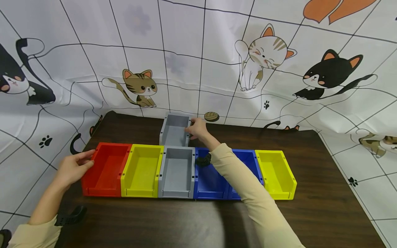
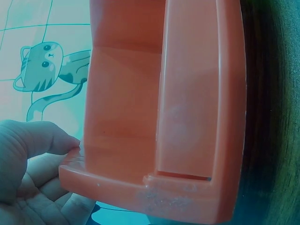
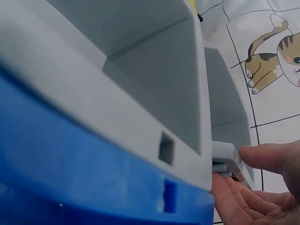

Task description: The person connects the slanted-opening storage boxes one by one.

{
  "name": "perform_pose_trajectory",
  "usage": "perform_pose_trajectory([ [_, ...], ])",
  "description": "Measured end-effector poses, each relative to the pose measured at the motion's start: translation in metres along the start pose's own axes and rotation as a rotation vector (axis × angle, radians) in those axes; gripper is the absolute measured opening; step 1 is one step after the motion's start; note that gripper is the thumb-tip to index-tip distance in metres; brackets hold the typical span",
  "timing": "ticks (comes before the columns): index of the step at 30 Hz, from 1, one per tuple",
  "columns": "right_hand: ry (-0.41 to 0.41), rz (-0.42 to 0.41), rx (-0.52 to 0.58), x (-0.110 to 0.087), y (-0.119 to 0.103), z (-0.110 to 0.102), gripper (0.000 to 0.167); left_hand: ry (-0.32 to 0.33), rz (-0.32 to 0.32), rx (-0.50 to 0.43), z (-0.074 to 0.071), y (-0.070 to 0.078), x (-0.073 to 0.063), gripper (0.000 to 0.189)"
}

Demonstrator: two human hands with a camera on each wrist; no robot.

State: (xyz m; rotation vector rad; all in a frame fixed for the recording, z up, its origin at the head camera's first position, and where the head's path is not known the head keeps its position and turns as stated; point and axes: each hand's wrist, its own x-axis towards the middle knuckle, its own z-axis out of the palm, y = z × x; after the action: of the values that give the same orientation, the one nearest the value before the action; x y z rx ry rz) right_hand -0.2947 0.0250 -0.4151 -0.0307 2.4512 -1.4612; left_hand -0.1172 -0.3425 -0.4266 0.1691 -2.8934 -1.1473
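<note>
A red bin (image 1: 107,170) stands at the left end of a row of open plastic bins. My left hand (image 1: 73,167) is at its outer left side; in the left wrist view the thumb (image 2: 56,138) lies on the rim corner and the fingers curl beneath it, pinching the edge. Behind the row is a grey bin (image 1: 175,128), just beyond another grey bin (image 1: 176,172) in the row. My right hand (image 1: 198,129) pinches the right wall of the rear grey bin, thumb (image 3: 267,157) on one side and fingers on the other.
The row also holds a yellow bin (image 1: 142,172), two blue bins (image 1: 212,182) partly hidden by my right forearm, and another yellow bin (image 1: 276,175) at the right end. Everything stands on a dark wooden table (image 1: 325,193). A cat-print cloth (image 1: 198,69) hangs behind.
</note>
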Motion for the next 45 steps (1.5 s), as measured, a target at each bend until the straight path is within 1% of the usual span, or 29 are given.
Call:
perform_pose_trajectory([
  [11,0.06,0.022,-0.022,0.004,0.001,0.002,0.063,0.003,0.008,0.001,0.002,0.002,0.001,0.041],
  [17,0.086,0.034,0.02,0.002,0.001,-0.001,0.063,0.009,0.009,0.0,0.004,0.002,0.001,0.041],
  [21,0.101,0.018,0.037,-0.002,-0.002,-0.009,0.063,0.009,0.006,0.002,0.005,0.003,0.002,0.042],
  [25,0.119,-0.001,0.056,-0.007,-0.009,-0.024,0.062,0.006,0.001,0.006,0.007,0.003,0.002,0.042],
  [28,0.117,0.004,0.071,-0.011,-0.017,-0.039,0.061,0.006,0.0,0.008,0.007,0.002,0.002,0.042],
  [32,0.111,-0.001,0.067,-0.018,-0.025,-0.06,0.062,0.013,0.012,0.002,0.005,0.002,0.002,0.042],
  [35,0.115,-0.024,0.058,-0.025,-0.029,-0.077,0.061,0.018,0.018,-0.006,0.005,0.002,0.001,0.042],
  [38,0.104,-0.05,0.058,-0.033,-0.03,-0.094,0.062,0.02,0.019,-0.01,0.004,0.001,0.0,0.042],
  [45,0.08,-0.079,-0.006,-0.056,-0.023,-0.136,0.064,0.031,0.02,0.002,0.003,-0.002,-0.002,0.041],
])
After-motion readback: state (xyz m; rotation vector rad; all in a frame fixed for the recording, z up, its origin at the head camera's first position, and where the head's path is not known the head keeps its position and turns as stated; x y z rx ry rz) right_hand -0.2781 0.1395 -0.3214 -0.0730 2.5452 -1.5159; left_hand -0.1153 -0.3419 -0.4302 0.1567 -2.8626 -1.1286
